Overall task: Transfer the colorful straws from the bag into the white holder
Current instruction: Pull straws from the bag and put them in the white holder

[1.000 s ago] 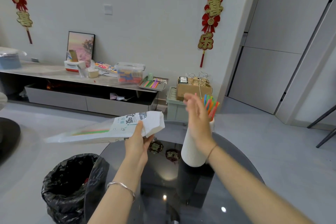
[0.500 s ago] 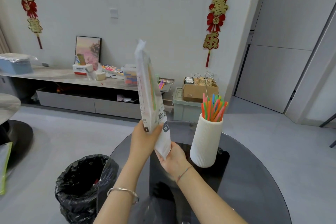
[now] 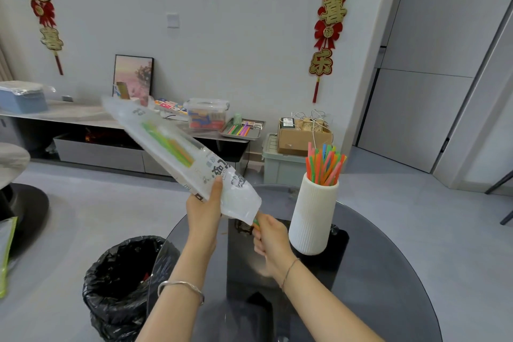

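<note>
Straws (image 3: 169,138) lie inside the clear bag (image 3: 177,148), green, yellow and orange ones showing through the plastic. That bag slants from upper left down to lower right, its lower end just above the near edge of the round dark table (image 3: 388,272). The left hand (image 3: 204,209) grips the bag near its printed lower part, thumb on top and fingers underneath. The right hand (image 3: 270,236) is closed around the straw ends (image 3: 256,221) that poke out of the bag's lower mouth, where a bit of green and orange shows between bag and fist.

More straws (image 3: 324,165), red, green, orange and blue, stand fanned in the white ribbed holder (image 3: 312,219), which stands upright on the table just right of the right hand. A bin (image 3: 122,283) lined with black plastic sits on the floor left of the table, below the left forearm.
</note>
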Action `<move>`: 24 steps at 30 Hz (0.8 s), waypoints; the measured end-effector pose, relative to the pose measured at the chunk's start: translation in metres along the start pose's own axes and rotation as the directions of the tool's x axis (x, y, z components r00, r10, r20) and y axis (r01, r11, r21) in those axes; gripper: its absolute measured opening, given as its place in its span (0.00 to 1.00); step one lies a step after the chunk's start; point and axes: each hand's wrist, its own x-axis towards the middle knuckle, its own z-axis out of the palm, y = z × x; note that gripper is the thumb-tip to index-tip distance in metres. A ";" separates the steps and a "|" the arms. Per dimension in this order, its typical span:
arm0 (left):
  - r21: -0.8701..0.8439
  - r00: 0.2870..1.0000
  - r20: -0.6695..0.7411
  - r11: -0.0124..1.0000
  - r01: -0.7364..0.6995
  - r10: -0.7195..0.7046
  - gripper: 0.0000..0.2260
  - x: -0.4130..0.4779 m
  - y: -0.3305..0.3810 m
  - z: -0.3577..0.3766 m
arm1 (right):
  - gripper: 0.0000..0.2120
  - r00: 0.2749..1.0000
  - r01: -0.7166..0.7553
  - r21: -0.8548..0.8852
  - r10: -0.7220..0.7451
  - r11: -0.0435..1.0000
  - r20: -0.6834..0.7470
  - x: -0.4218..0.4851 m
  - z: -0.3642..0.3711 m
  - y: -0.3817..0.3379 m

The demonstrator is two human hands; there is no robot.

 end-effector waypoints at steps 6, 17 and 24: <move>-0.252 0.986 -0.078 0.960 0.120 -0.144 0.16 0.011 0.001 -0.011 | 0.12 0.984 0.147 0.071 -0.138 0.987 -0.115 0.004 -0.029 -0.016; -0.520 0.918 0.065 0.772 0.366 -0.392 0.19 -0.007 -0.016 0.016 | 0.13 0.920 0.390 0.029 -0.391 0.920 0.024 -0.009 0.001 -0.032; -0.611 0.880 0.071 0.677 0.410 -0.469 0.21 -0.007 -0.017 0.025 | 0.18 0.733 0.680 0.096 -0.678 0.727 -0.056 -0.019 -0.030 -0.105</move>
